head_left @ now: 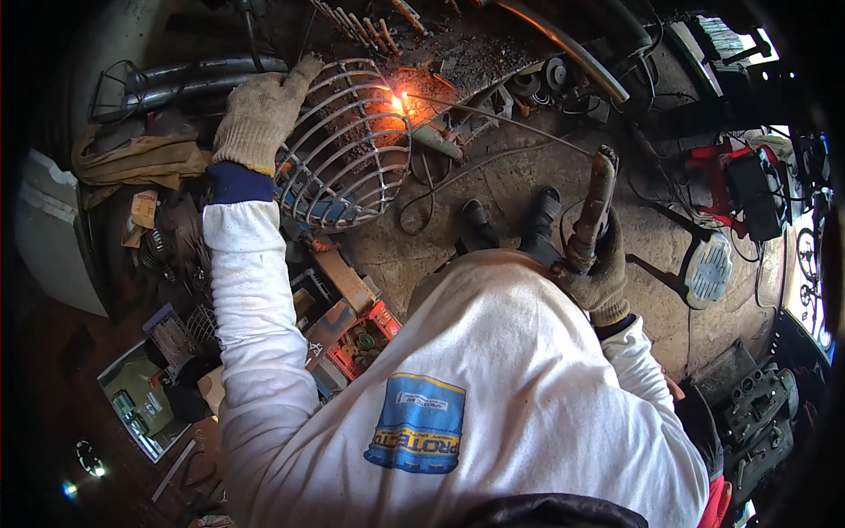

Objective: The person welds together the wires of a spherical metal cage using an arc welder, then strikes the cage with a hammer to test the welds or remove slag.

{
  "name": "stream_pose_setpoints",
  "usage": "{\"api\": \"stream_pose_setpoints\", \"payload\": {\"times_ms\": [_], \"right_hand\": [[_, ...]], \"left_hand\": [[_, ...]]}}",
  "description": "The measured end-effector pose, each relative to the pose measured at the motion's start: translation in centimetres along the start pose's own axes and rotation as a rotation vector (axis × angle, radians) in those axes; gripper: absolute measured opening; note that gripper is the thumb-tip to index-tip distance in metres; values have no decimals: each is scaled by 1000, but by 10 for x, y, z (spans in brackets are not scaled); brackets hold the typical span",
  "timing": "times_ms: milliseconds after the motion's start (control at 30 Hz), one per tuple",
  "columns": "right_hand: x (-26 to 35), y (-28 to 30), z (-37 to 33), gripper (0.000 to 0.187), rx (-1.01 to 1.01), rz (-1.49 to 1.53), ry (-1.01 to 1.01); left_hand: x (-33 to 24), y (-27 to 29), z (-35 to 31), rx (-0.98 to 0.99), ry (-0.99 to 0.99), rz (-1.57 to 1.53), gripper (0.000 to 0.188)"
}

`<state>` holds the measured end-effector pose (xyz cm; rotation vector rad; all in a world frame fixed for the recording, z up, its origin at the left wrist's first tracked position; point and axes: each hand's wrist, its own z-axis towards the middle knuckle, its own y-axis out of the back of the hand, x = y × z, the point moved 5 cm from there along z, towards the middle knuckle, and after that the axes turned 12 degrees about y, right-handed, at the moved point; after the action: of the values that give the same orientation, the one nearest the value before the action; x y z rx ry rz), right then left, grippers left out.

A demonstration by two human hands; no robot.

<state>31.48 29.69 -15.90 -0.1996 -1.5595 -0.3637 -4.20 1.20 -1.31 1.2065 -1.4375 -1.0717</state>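
Observation:
My left hand [260, 114], in a beige knit glove, grips the upper left rim of a rounded metal-bar basket [377, 154]. Curved ribs cross the basket, which is tilted at the bench edge. Lower right of it, my right hand [603, 286], also gloved, is wrapped around a worn welding electrode holder [591, 211]. A long thin welding rod [528, 131] runs from the holder to the basket's far right edge. At the rod's tip a bright orange glow [398, 103] lights the metal. The fingertips of my right hand are partly hidden.
A dirty workbench [475, 53] with scraps lies ahead. A red crate [380, 324] of parts stands below the basket. Cables cross the concrete floor [528, 167] near my feet. At right are a stool [709, 268] and a red-and-black machine [753, 189]. Metal pipes [198, 75] lie at left.

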Motion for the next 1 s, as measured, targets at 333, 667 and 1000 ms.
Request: {"api": "stream_pose_setpoints", "payload": {"times_ms": [333,667,1000], "right_hand": [[2,1,1,113,-1,-56,20],[19,-4,10,100,25,-151,148],[20,-5,11,109,36,-89,97]], "left_hand": [[-6,7,-7,-18,-6,-96,85],[-4,7,-4,-47,-14,-73,84],[1,1,1,5,-20,-1,85]]}}
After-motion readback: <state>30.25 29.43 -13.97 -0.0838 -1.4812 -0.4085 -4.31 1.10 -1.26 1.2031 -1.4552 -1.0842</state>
